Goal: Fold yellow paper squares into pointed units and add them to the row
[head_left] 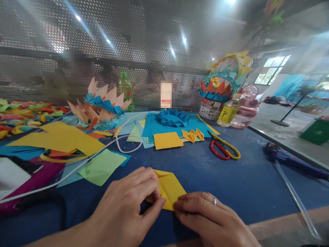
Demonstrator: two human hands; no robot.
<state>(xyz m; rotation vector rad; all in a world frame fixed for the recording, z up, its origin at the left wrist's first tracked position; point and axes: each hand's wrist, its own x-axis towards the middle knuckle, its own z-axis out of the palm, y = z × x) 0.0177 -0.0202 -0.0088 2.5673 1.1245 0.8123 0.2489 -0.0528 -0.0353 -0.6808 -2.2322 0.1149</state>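
A piece of yellow folded paper [172, 187] lies near the front edge of the blue table, creased and partly folded over at its top. My left hand [133, 199] pinches its left side between thumb and curled fingers, which hide that corner. On the lower right corner, the fingers of my right hand [203, 211] press together at the paper's edge; a ring is on one finger. Just beyond sits a yellow paper square [168, 140]. Beside it are a zigzag-folded yellow strip [193, 135] and scissors [224, 146] with one red and one yellow handle.
Blue folded-paper ring [172, 117] rests on blue sheets. Paper crowns [100, 103] and paper scraps [31, 115] lie left, with a white cable [77, 168] crossing. At right are a woven basket [209, 108], bottles [230, 110] and a glue gun [293, 157] with a glue stick.
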